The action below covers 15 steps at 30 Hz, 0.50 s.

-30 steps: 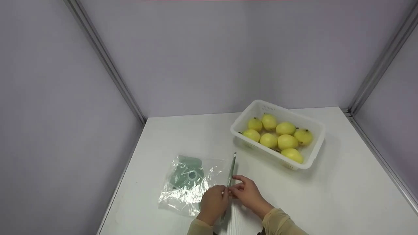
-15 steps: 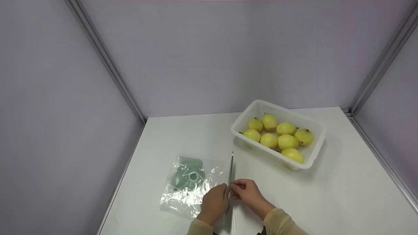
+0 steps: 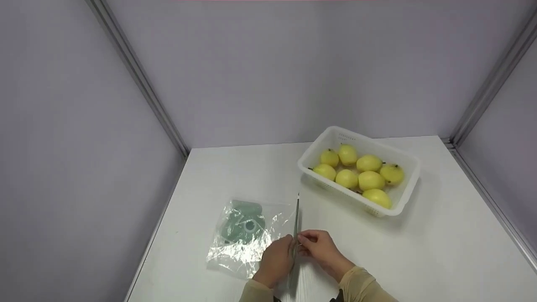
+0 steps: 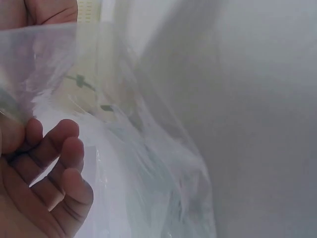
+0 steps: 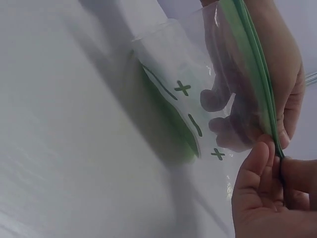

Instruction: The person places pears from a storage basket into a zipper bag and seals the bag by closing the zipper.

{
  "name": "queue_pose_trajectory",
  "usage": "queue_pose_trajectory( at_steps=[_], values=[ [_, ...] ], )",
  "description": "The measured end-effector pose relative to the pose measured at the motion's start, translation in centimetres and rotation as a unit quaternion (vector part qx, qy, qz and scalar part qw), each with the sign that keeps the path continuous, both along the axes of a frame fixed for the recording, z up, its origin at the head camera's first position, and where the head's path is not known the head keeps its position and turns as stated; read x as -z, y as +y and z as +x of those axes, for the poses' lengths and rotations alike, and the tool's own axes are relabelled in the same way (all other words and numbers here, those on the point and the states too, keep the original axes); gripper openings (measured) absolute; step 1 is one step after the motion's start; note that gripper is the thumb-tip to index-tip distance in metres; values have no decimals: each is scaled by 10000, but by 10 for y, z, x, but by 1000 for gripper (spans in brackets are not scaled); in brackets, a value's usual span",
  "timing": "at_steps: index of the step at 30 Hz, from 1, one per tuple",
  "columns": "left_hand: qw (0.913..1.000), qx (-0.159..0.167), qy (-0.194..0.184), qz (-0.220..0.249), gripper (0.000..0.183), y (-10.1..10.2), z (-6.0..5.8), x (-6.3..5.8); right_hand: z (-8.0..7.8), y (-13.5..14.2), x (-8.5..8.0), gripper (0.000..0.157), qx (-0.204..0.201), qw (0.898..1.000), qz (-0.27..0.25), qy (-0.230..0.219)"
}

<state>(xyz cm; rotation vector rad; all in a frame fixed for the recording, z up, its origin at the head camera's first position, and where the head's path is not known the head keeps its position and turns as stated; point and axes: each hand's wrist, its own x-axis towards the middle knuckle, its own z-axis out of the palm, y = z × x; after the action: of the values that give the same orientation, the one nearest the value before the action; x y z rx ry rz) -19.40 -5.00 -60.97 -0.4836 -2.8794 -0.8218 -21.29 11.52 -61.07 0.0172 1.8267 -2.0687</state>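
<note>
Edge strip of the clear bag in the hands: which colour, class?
Green; the edge strip shows best in the right wrist view.

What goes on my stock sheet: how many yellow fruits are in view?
8, all in the basket: four fruits toward its far side, four toward its near side. Any underneath would be hidden.

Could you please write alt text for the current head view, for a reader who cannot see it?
The left hand and right hand grip the raised edge of a clear bag with green markings, spread leftward on a white table. Beyond, to the right, a white basket holds yellow fruit.
</note>
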Motion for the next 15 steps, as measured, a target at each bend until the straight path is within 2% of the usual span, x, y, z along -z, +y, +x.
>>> queue_pose_trajectory(
  at_steps=[5,11,15],
  values=[
    [9993,71,-361,-33,32,-1,1,0,1,0,1,32,-92,9999,-11,-145],
    [9988,199,-246,-375,40,-2,1,-2,0,2,-1,31,-225,9995,93,-224],
    [9978,293,-104,-579,38,-2,3,-2,0,1,-4,25,-145,9989,427,-118]
  ],
)
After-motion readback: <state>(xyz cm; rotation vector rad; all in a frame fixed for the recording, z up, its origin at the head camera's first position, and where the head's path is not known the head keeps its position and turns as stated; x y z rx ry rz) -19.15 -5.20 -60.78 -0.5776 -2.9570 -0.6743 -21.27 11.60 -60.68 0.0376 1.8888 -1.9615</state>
